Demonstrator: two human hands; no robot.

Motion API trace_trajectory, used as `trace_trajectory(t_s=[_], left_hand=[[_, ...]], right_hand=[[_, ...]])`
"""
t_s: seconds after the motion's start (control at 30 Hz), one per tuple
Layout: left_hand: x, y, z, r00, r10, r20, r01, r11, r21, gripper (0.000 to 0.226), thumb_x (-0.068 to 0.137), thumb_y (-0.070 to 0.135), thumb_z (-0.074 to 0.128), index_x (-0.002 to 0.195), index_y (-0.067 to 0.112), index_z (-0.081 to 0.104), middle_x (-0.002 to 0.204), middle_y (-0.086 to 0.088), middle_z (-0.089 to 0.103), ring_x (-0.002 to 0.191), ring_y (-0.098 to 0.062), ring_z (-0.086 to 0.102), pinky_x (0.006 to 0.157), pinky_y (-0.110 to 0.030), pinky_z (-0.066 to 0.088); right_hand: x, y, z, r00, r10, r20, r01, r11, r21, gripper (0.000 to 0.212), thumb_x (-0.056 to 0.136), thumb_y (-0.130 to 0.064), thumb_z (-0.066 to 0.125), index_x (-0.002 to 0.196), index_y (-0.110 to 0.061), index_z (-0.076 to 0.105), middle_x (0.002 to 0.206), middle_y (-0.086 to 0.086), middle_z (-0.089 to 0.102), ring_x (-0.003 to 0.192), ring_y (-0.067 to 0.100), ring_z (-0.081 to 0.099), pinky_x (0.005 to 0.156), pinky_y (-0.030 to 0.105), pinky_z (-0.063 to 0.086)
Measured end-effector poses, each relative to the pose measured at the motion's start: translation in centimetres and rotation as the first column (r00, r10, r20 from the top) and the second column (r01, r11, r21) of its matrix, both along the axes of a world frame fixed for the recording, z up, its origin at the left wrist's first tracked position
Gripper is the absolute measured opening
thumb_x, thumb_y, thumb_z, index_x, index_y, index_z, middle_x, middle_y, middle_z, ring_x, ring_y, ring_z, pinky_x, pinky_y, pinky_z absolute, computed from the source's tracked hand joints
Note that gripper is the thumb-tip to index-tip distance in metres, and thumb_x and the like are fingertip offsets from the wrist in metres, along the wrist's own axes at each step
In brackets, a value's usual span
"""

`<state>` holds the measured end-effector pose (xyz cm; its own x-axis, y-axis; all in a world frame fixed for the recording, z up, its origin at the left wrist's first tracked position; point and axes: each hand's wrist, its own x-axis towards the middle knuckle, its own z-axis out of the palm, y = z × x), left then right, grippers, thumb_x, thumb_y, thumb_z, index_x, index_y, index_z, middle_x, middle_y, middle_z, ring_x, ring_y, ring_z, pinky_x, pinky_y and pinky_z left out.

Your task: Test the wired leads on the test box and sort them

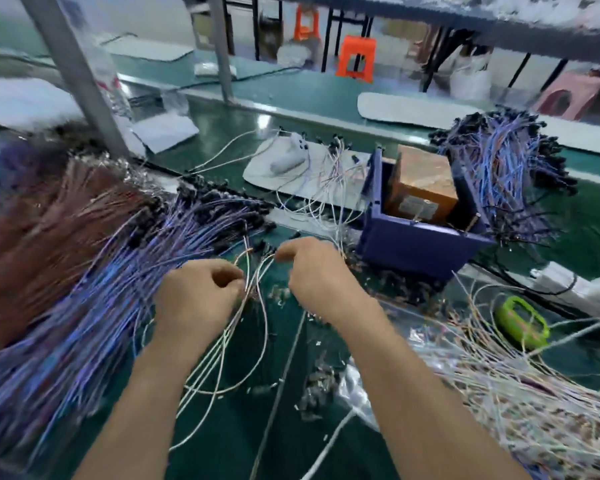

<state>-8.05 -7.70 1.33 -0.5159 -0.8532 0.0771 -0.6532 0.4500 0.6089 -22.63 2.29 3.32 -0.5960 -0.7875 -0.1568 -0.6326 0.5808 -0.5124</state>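
Pale leads [266, 323] pinched near their ends by left hand [196, 299] and right hand [314, 275], likely separating a few for the blue box [420, 242] far right.

Left of the left hand [194, 299], purple leads [84, 306] blur and leave the frame; its fingers [227, 271] hide the thin leads' [222, 344] ends.

Bare forearms [142, 393], bare left hand [194, 296], bare right hand [321, 275]
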Motion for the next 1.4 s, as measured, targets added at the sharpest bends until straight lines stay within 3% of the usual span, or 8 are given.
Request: trace_trajectory(t_s=[0.2, 0.43, 0.6, 0.77, 0.87, 0.93, 1.13, 1.4], left_hand=[[-1.1, 0.0, -1.3, 0.999, 0.0, -0.037, 0.005, 0.993, 0.116, 0.022, 0.08, 0.037, 0.083, 0.101, 0.032, 0.081, 0.095, 0.005, 0.08, 0.094, -0.021, 0.072, 0.088, -0.033, 0.057], [-2.3, 0.1, -1.7, 0.997, 0.014, 0.077, -0.019, 0.997, 0.069, 0.034, 0.081, 0.049, 0.08, 0.114, 0.043, 0.074, 0.101, 0.009, 0.076, 0.085, -0.017, 0.061, 0.073, -0.028, 0.045], [-1.9, -0.4, -0.5, 0.977, -0.005, -0.213, 0.055, 0.972, 0.228, 0.016, 0.085, 0.032, 0.077, 0.086, 0.048, 0.077, 0.077, 0.021, 0.075, 0.07, 0.001, 0.068, 0.065, -0.021, 0.055], [-1.1, -1.0, 1.0, 0.883, 0.01, -0.47, 0.309, 0.741, 0.596, 0.023, 0.091, 0.004, 0.073, 0.08, 0.021, 0.084, 0.064, -0.001, 0.073, 0.055, -0.008, 0.062, 0.056, -0.016, 0.051], [-1.3, -0.5, 1.9, 0.832, 0.033, -0.554, 0.39, 0.676, 0.625, 0.025, 0.093, 0.002, 0.069, 0.079, 0.016, 0.084, 0.061, 0.0, 0.067, 0.055, -0.006, 0.056, 0.056, -0.013, 0.046], [-2.0, 0.3, 2.4, 0.811, 0.027, -0.584, 0.419, 0.67, 0.613, 0.029, 0.093, 0.002, 0.069, 0.074, 0.018, 0.083, 0.06, 0.0, 0.065, 0.055, -0.008, 0.053, 0.055, -0.015, 0.044], [-2.8, 2.0, 3.2, 0.821, -0.127, -0.557, 0.475, 0.693, 0.542, 0.033, 0.092, 0.0, 0.07, 0.074, 0.024, 0.083, 0.059, -0.001, 0.067, 0.052, -0.009, 0.052, 0.053, -0.016, 0.044], [-2.5, 2.3, 3.1, 0.871, -0.193, -0.452, 0.452, 0.676, 0.582, 0.026, 0.088, 0.01, 0.079, 0.081, 0.034, 0.084, 0.074, -0.005, 0.078, 0.064, -0.012, 0.063, 0.071, -0.028, 0.054]], right_hand=[[-0.3, -3.4, -1.2, 0.984, 0.01, -0.175, -0.022, 0.998, -0.065, 0.064, 0.077, 0.013, 0.05, 0.123, -0.027, 0.071, 0.122, 0.009, 0.056, 0.103, 0.032, 0.061, 0.095, 0.034, 0.048], [-0.8, -4.1, -1.9, 0.961, 0.047, -0.273, -0.066, 0.996, -0.063, 0.03, 0.086, 0.005, 0.06, 0.092, -0.023, 0.071, 0.091, -0.001, 0.052, 0.093, 0.025, 0.056, 0.073, 0.031, 0.037], [-1.1, -1.9, 0.4, 0.974, -0.024, -0.227, -0.02, 0.981, -0.191, 0.024, 0.091, -0.009, 0.054, 0.089, -0.025, 0.071, 0.088, -0.006, 0.063, 0.08, 0.02, 0.059, 0.071, 0.034, 0.047], [-1.0, 1.4, 3.1, 0.958, -0.217, 0.188, 0.281, 0.843, -0.458, 0.022, 0.088, -0.01, 0.069, 0.078, -0.028, 0.077, 0.063, -0.012, 0.068, 0.048, 0.01, 0.055, 0.044, 0.019, 0.043], [0.2, 3.0, 3.6, 0.508, 0.15, 0.848, 0.656, 0.572, -0.493, 0.016, 0.074, -0.002, 0.082, 0.085, -0.013, 0.08, 0.072, 0.008, 0.066, 0.056, 0.013, 0.054, 0.047, 0.018, 0.044], [1.7, 3.1, 2.7, 0.405, 0.231, 0.885, 0.686, 0.564, -0.461, 0.022, 0.072, -0.005, 0.085, 0.093, -0.01, 0.079, 0.078, 0.01, 0.066, 0.062, 0.013, 0.057, 0.054, 0.019, 0.048], [2.0, 3.8, 2.8, 0.646, -0.083, 0.759, 0.658, 0.565, -0.498, 0.019, 0.091, -0.001, 0.069, 0.079, -0.012, 0.079, 0.059, 0.001, 0.061, 0.053, 0.007, 0.049, 0.049, 0.016, 0.041], [0.8, 6.7, 2.8, 0.478, -0.052, 0.877, 0.863, 0.211, -0.459, 0.011, 0.081, -0.022, 0.072, 0.077, -0.018, 0.081, 0.066, -0.001, 0.066, 0.057, 0.009, 0.056, 0.055, 0.024, 0.048]])
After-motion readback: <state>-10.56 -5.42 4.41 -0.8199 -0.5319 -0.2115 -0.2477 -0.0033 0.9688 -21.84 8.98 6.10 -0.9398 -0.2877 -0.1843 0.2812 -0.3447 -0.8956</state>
